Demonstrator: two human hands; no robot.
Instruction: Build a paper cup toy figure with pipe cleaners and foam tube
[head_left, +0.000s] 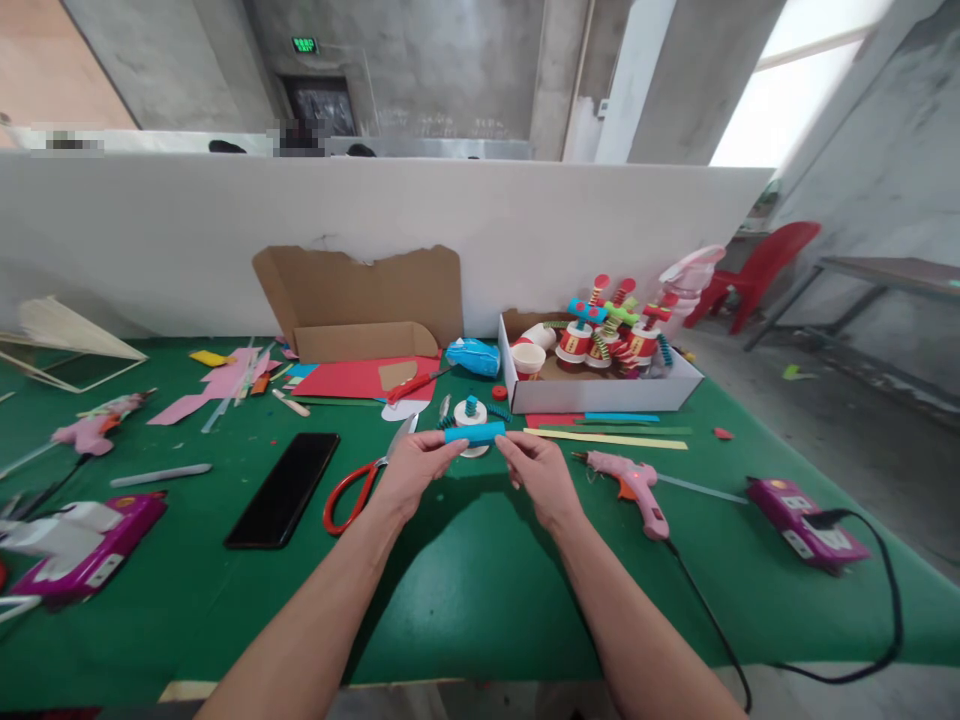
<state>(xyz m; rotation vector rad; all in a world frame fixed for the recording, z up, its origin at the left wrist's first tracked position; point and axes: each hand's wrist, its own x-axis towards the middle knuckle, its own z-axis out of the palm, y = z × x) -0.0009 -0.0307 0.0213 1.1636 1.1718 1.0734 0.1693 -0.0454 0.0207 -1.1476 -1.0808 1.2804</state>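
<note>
Between my two hands is a blue paper tube [475, 433], lying level above the table. The fingers of my left hand [420, 463] pinch its left end, and my right hand [538, 468] grips the right end. Just behind the tube stands a small white paper cup [470, 411] with a blue coiled paper strip on top; the tube hides part of it. Red-handled scissors [354, 497] lie beside my left wrist. To the right of my right hand rests a pink glue gun [632, 487] with a glue stick in its back.
A white box [600, 396] holds several cup figures at the back right. Paper strips [607, 437] lie before it. A black phone [283, 490], purple power strips [806, 522] and a second glue gun [94, 428] lie around. Cardboard [375, 295] leans on the white partition.
</note>
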